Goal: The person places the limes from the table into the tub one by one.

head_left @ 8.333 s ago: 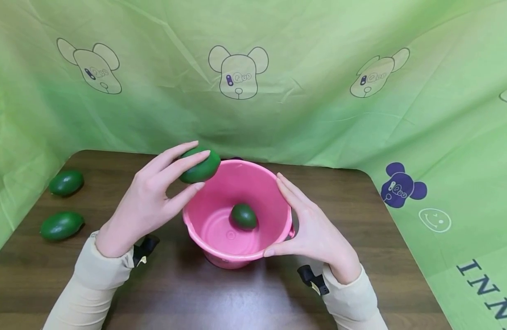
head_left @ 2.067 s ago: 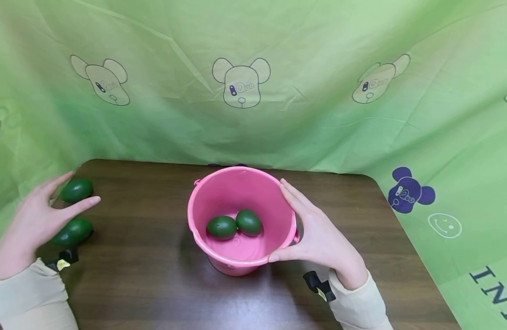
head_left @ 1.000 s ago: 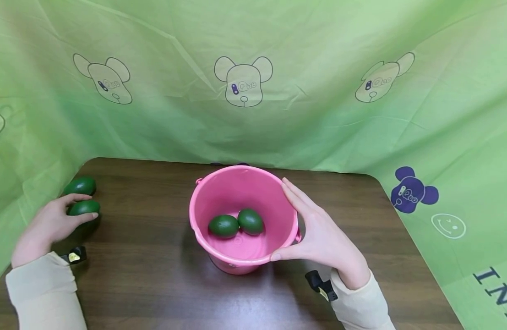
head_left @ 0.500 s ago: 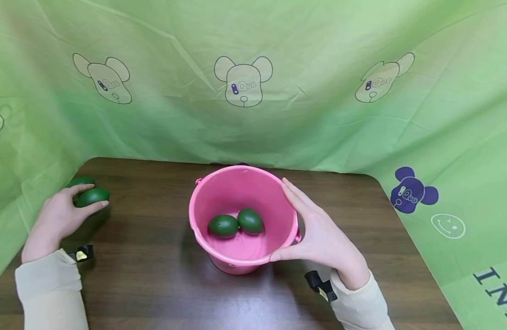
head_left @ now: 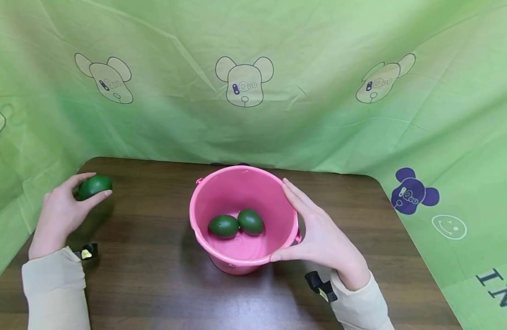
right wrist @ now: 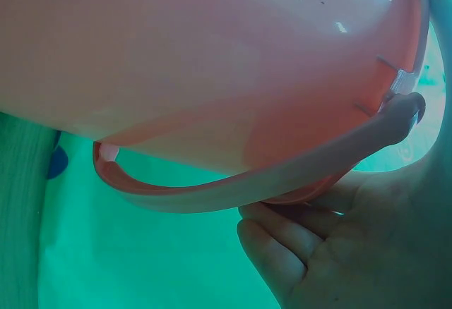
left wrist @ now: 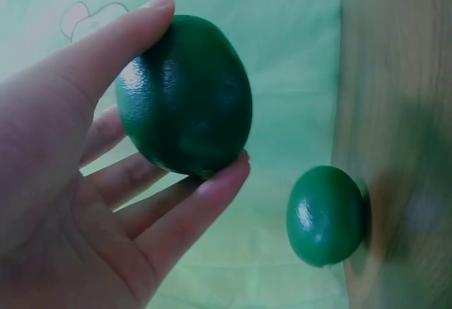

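Note:
My left hand (head_left: 61,213) holds a glossy dark green oval fruit (head_left: 95,186) between thumb and fingers, raised over the table's left side. In the left wrist view a second green fruit (left wrist: 325,216) rests on the tabletop below; the head view has it almost wholly hidden behind the held one. A pink bucket (head_left: 242,262) stands upright at the table's middle. On its floor lie two more such fruits, a left one (head_left: 223,226) and a right one (head_left: 250,222), side by side. My right hand (head_left: 323,233) grips the bucket's right rim, thumb at the near side.
Below the bucket's rim its pink handle (right wrist: 212,190) hangs, seen in the right wrist view. The brown wooden table (head_left: 154,284) meets a green printed cloth (head_left: 162,91) at the back and both sides. A black camera is on each wrist.
Earlier my left hand let a fruit go into the bucket, then went back left and took another, now lifted up and away from me. My right hand stays on the rim.

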The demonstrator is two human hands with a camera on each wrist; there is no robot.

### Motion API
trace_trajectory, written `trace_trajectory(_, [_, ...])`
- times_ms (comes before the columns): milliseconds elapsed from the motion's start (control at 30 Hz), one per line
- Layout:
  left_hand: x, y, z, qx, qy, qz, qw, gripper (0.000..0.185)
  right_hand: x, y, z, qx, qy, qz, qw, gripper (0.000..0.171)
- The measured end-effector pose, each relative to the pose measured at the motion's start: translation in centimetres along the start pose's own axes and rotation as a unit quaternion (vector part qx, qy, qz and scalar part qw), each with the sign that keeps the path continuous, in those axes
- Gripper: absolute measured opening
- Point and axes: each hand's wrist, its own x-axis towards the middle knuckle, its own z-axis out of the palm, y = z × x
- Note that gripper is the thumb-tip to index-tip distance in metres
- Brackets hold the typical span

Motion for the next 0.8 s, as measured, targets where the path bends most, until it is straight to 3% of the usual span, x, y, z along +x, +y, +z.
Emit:
trace_trajectory(367, [0.0, 2.8, 0.3, -0.029, 0.088, 0.025, 0.9953, 0.065, -0.2, 0.1, 0.0, -0.001, 0.003, -0.004, 1.0, 0.134])
trace_trajectory(800, [0.4, 3.8, 0.9, -0.038, 0.104, 0.059, 0.9921, 0.063, -0.2, 0.1, 0.2, 0.004, 0.001, 0.003, 1.0, 0.134])
